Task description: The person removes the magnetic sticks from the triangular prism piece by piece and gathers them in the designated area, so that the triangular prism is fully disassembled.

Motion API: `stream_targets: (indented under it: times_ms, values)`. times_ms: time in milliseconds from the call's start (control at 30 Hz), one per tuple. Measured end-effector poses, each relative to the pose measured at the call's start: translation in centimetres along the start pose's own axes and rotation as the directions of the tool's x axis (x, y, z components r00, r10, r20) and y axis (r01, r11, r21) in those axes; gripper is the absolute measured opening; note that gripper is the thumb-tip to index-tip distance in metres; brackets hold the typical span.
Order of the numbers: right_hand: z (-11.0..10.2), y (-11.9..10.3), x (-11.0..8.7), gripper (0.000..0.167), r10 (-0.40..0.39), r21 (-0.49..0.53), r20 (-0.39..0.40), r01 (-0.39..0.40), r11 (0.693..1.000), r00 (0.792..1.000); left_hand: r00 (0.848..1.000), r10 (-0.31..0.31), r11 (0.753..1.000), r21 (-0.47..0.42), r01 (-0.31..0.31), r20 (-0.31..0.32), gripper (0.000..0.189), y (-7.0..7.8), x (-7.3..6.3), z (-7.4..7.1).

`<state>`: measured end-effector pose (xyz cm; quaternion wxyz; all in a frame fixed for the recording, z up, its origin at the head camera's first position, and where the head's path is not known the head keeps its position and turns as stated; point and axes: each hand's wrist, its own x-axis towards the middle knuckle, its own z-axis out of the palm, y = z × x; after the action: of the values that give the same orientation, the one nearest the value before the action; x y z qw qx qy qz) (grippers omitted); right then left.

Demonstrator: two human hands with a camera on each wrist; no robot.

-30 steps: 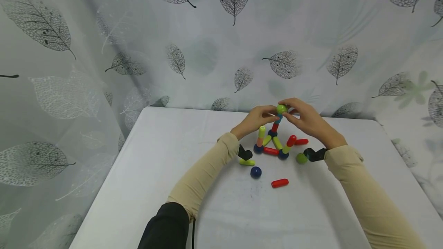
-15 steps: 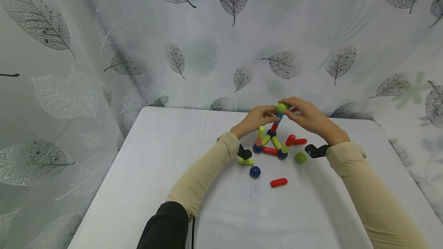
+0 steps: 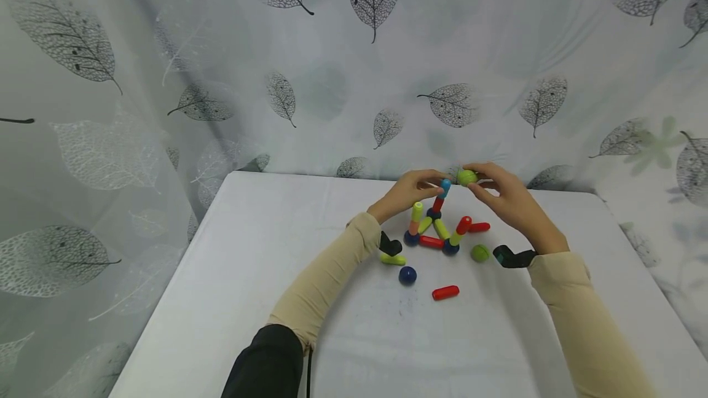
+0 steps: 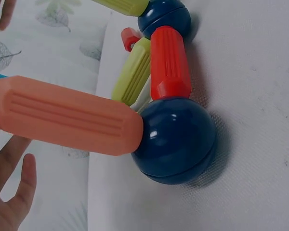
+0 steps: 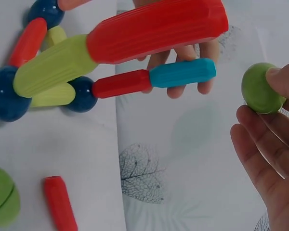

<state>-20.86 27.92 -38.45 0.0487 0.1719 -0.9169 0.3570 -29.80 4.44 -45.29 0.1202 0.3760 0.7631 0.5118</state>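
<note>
My right hand (image 3: 506, 201) pinches a light green ball (image 3: 466, 177) between thumb and fingertips, just right of the frame's tallest post. My left hand (image 3: 410, 194) holds the blue stick (image 5: 183, 73) topping that post, its fingers partly behind the stick in the right wrist view. Under the blue stick is a red stick (image 5: 121, 84) on a dark blue ball (image 5: 83, 95). The magnetic building toy has a triangular base with dark blue corner balls. Another post is orange (image 4: 70, 115) with yellow-green above; the third is yellow-green (image 5: 57, 66) topped by red (image 5: 156, 30).
Loose pieces lie around the frame on the white table (image 3: 265, 250): a green ball (image 3: 480, 253), a dark blue ball (image 3: 407, 275), a yellow-green stick (image 3: 393, 259) and red sticks (image 3: 445, 292). A leaf-patterned curtain (image 3: 332, 78) hangs behind the table's back edge.
My right hand has lifted the light green ball off the top of the blue stick and moved it right. My left hand has stayed at the post.
</note>
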Motion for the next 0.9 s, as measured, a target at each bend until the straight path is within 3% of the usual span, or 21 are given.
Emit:
stream_targets:
  times_ms: [167,267,433,633,900]
  values:
    - [0.4,0.7,-2.1,0.048,0.053,-0.009,-0.067,-0.054,0.999,0.996,0.999,0.001,1.000,-0.020,-0.002,-0.034,0.041,-0.5,-0.5,0.0]
    - [0.8,1.3,-3.5,0.048,0.069,-0.006,-0.108,-0.070,0.998,0.992,0.995,-0.043,0.998,-0.044,0.039,-0.094,0.041,-0.6,-1.2,0.0]
    - [1.6,1.9,-5.7,0.047,0.141,0.021,-0.163,-0.140,0.990,0.976,0.970,-0.134,0.989,-0.084,0.119,-0.203,0.038,-0.3,-3.2,0.1]
    - [3.0,2.5,-7.4,0.048,0.222,0.035,-0.227,-0.220,0.975,0.948,0.942,-0.156,0.986,-0.109,0.129,-0.296,0.033,0.3,-5.4,0.5]
    - [4.4,3.5,-8.7,0.048,0.307,0.042,-0.279,-0.308,0.951,0.910,0.927,-0.218,0.971,-0.159,0.176,-0.305,0.031,0.1,-7.9,2.5]
